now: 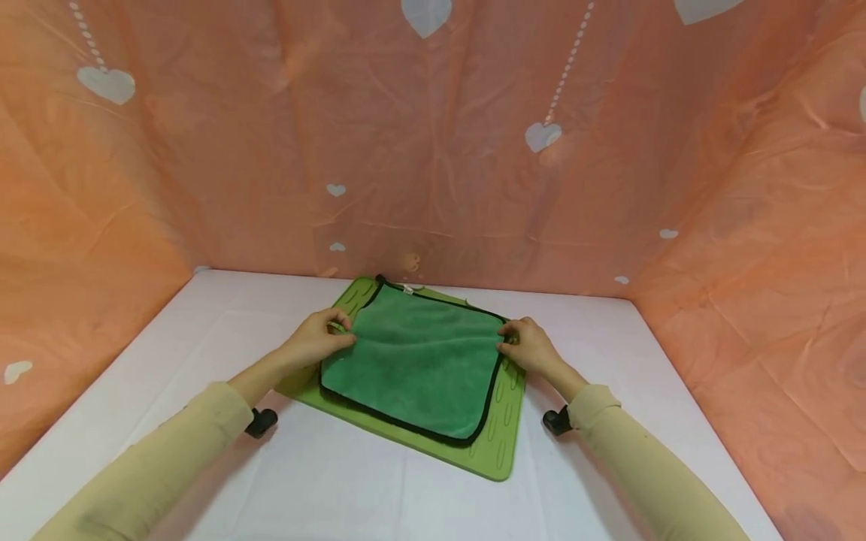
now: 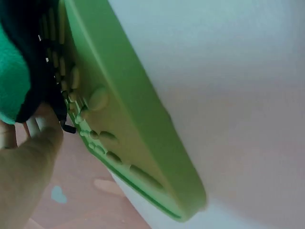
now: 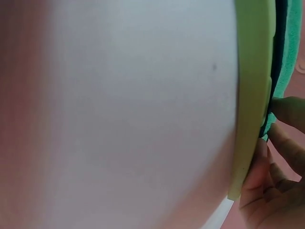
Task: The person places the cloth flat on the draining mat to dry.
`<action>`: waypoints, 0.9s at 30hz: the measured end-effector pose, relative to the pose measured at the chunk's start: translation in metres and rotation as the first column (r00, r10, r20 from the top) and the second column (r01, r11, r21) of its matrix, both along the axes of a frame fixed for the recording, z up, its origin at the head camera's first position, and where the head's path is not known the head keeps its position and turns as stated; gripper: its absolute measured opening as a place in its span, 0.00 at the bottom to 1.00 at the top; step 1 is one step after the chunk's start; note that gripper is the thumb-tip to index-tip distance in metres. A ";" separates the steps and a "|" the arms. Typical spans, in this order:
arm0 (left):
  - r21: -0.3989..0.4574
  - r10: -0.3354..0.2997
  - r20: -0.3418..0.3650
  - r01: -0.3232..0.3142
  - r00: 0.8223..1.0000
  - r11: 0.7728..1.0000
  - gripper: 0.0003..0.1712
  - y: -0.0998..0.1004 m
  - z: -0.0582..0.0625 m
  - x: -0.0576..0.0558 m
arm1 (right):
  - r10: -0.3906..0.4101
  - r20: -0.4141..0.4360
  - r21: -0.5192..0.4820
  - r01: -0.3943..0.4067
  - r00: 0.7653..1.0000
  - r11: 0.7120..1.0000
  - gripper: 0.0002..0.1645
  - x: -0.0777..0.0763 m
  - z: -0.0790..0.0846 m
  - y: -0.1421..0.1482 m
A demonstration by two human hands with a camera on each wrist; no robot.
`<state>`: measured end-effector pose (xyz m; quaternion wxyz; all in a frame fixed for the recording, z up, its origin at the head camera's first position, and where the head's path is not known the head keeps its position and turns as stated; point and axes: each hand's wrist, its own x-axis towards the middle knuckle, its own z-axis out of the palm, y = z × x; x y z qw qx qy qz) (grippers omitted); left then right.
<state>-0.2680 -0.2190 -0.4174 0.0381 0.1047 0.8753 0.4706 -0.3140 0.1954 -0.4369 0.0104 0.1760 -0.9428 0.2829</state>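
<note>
A green towel point(image 1: 419, 361) with black edging lies over a lighter green ribbed mat point(image 1: 504, 432). The mat sits askew on the white table. My left hand point(image 1: 314, 340) pinches the towel's left edge, thumb nearest me. On the opposite side, my right hand point(image 1: 533, 347) pinches the right edge between thumb and fingers. A shallow crease runs across the towel between both hands. In the left wrist view, fingertips go behind the towel's black border point(image 2: 40, 90), above the mat's raised ribs. The right wrist view has the fingers close against the mat's side point(image 3: 252, 95).
The white tabletop point(image 1: 325, 488) surrounds the mat. Orange sheeting point(image 1: 433, 188) with pale hearts rises behind it and on both sides. A small white tag point(image 1: 408, 289) shows on the towel's far edge. Black straps point(image 1: 261, 423) sit at both wrists.
</note>
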 end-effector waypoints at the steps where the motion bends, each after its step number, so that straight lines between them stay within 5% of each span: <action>1: -0.022 0.010 -0.018 -0.011 1.000 1.000 0.10 -0.002 0.000 0.001 | 0.002 0.003 0.001 -0.002 1.000 1.000 0.18 0.000 0.000 0.000; 6: -0.158 0.006 -0.106 -0.023 0.994 0.987 0.07 -0.011 -0.001 0.004 | -0.011 0.014 0.008 0.011 1.000 1.000 0.18 0.000 0.001 -0.001; 12: -0.203 -0.036 -0.087 0.017 0.996 0.979 0.12 -0.023 -0.011 0.009 | -0.009 0.021 0.005 0.009 1.000 1.000 0.18 0.000 0.001 -0.001; 27: -0.014 -0.112 0.099 0.114 0.989 0.993 0.21 -0.045 -0.005 0.040 | -0.056 0.088 -0.029 0.058 0.995 0.998 0.25 0.000 0.004 -0.002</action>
